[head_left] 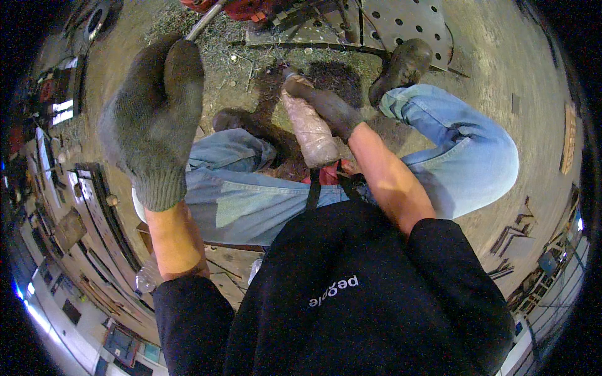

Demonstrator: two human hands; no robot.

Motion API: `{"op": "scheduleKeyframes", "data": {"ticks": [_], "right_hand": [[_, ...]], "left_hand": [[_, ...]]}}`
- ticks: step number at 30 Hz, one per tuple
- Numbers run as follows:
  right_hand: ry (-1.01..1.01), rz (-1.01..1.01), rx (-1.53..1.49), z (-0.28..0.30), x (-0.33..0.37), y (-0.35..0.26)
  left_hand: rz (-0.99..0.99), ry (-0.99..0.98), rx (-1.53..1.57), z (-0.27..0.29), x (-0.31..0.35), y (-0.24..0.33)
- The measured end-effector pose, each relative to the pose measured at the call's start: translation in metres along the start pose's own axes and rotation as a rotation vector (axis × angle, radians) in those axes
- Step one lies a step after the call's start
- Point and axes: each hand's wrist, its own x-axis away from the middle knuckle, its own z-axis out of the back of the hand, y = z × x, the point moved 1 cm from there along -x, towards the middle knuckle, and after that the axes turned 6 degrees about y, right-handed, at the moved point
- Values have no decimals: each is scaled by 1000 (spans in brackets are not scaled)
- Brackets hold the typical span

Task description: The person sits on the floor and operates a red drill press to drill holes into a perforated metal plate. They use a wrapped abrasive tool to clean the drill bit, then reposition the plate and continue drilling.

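Observation:
My left hand (153, 116), in a grey knit glove, is raised at the left. Its fingertips and thumb close round the lower end of a bare metal rod (205, 22) that slants up to the top edge. In the middle, my right hand (329, 109), in a dark glove, grips the front part of a thick, tape-wrapped cylindrical tool (308, 130). The tool's narrow end points away from me, down at the ground between my boots; its tip is dark and hard to make out. The wide end lies toward my lap.
Ahead, a steel plate with round holes (401, 28) stands beside red equipment (248, 7). My boots (407, 62) flank the littered ground. A clear plastic bottle (146, 279) is by my left elbow. Metal bars (103, 216) lie left; angled metal pieces (514, 232) lie right.

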Motion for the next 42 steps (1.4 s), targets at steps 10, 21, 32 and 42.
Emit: {"op": "scheduleKeyframes", "data": {"ticks": [10,21,32,42], "right_hand": [[22,73,202,12,-29,23],[15,-10,60,6,-13,12],[-14,28,101,4,-15,14],[26,107,141,8,-19,16]], "left_hand": [[118,-85,56,2,-1,3],[127,-78,51,0,1,1],[142,-78,36,1,1,6],[145,-79,47,-1,2,0]]}}
